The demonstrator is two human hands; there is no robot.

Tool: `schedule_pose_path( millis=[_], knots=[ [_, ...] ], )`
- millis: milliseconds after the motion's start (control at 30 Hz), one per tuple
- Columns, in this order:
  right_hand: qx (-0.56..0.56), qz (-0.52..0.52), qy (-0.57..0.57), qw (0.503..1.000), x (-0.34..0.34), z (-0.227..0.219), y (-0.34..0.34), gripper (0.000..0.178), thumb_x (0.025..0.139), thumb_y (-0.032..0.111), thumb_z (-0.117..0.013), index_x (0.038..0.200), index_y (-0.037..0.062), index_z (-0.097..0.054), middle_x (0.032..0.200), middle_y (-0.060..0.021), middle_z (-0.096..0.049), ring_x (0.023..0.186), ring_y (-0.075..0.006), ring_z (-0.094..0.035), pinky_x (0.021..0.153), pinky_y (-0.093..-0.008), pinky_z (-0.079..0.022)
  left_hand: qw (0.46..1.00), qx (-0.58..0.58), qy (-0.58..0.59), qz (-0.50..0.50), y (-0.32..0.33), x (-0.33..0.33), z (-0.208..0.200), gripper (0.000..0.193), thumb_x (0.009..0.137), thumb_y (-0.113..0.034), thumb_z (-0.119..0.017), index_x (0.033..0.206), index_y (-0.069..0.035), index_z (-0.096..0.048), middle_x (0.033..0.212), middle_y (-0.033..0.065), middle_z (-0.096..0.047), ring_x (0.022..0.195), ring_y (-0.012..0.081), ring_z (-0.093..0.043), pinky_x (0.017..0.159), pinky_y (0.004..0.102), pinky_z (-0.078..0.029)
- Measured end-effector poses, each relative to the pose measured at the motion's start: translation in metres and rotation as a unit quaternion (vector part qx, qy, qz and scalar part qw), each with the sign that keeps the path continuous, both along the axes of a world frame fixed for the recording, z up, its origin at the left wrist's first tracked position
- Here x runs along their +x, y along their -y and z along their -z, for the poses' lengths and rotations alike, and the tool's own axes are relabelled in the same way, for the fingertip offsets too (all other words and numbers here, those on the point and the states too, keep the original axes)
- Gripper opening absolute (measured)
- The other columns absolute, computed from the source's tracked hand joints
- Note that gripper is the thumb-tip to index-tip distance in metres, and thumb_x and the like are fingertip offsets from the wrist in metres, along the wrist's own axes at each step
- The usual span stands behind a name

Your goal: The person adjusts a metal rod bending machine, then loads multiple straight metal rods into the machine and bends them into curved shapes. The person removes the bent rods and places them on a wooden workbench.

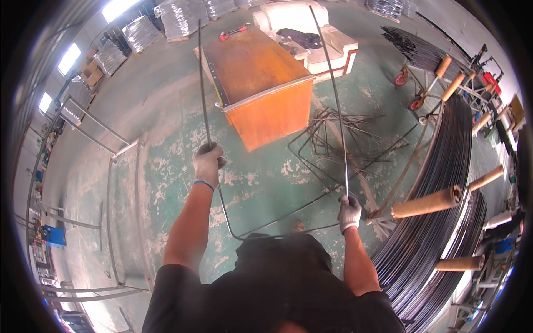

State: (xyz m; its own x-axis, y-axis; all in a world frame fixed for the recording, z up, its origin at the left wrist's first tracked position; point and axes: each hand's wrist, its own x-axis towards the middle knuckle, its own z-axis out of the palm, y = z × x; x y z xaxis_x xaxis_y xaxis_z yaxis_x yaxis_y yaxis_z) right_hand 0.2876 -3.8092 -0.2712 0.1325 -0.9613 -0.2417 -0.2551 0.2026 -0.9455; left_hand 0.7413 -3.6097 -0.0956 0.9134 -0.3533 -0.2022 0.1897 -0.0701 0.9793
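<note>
A long thin metal rod [204, 94], bent into a U, is held out in front of my body. My left hand [209, 165], in a pale work glove, is closed around its left leg. On the other leg, lower down, my gloved right hand [349, 213] is closed too. Both straight ends point up and away from me, while the bent base lies close to my waist. Beyond the rod stands an orange-brown wooden desk [266, 61]. Several bent rods [350, 136] lie in a tangle on the floor to the desk's right.
Along my right side, a rack with brown roller-like tubes [425, 203] holds a thick bundle of long dark rods [441, 172]. A pale armchair [338, 47] is behind the desk, on which a red tool [234, 32] lies. Metal frames [126, 149] occupy the left floor.
</note>
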Motion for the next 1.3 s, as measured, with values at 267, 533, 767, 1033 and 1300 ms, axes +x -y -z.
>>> schedule_pose_path(
  millis=[267,533,767,1033,1300],
  knots=[
    [-0.055,-0.026,-0.002,0.998,0.166,-0.024,0.177,0.04,0.107,0.032,-0.078,0.121,-0.0051,-0.079,0.105,-0.0108,-0.083,0.097,-0.0175,-0.072,0.093,-0.0347,-0.057,0.988,0.075,-0.13,0.039,0.025,0.03,0.112,0.047,0.096,0.002,-0.072,0.142,0.002,-0.061,0.103,0.0144,-0.073,0.071,0.0241,-0.07,0.063,0.039,-0.062],
    [-0.046,-0.034,-0.111,0.992,0.354,0.003,0.301,0.036,0.101,0.031,-0.081,0.117,-0.0008,-0.085,0.087,-0.0055,-0.079,0.075,-0.0162,-0.069,0.075,-0.0369,-0.056,0.989,0.13,-0.072,0.001,0.108,0.154,0.172,0.057,0.086,0.002,-0.066,0.142,0.007,-0.067,0.114,0.0171,-0.078,0.084,0.025,-0.077,0.071,0.0392,-0.064],
    [-0.039,-0.027,-0.122,0.991,0.471,0.015,0.384,0.033,0.102,0.028,-0.079,0.111,-0.0028,-0.084,0.089,-0.0094,-0.082,0.083,-0.0203,-0.073,0.08,-0.0392,-0.058,0.984,0.176,0.008,0.039,0.18,0.263,0.178,0.06,0.087,0.0,-0.067,0.147,0.003,-0.066,0.13,0.0216,-0.076,0.103,0.0325,-0.078,0.088,0.0415,-0.063],
    [-0.053,-0.064,-0.146,0.986,0.58,0.031,0.484,0.036,0.104,0.029,-0.075,0.115,-0.0041,-0.083,0.084,-0.0112,-0.08,0.07,-0.0213,-0.069,0.073,-0.0413,-0.055,0.944,0.306,0.092,0.086,0.261,0.324,0.153,0.057,0.091,-0.011,-0.068,0.147,-0.003,-0.069,0.14,0.0256,-0.075,0.13,0.0405,-0.072,0.113,0.0448,-0.056],
    [-0.159,-0.191,-0.267,0.931,0.645,0.047,0.54,0.036,0.104,0.029,-0.076,0.131,0.0053,-0.079,0.131,-0.0166,-0.078,0.118,-0.034,-0.073,0.105,-0.0461,-0.056,0.861,0.404,0.252,0.177,0.352,0.323,0.129,0.038,0.092,-0.01,-0.071,0.13,-0.008,-0.077,0.127,0.0186,-0.076,0.127,0.0401,-0.069,0.111,0.051,-0.055]
  ],
)
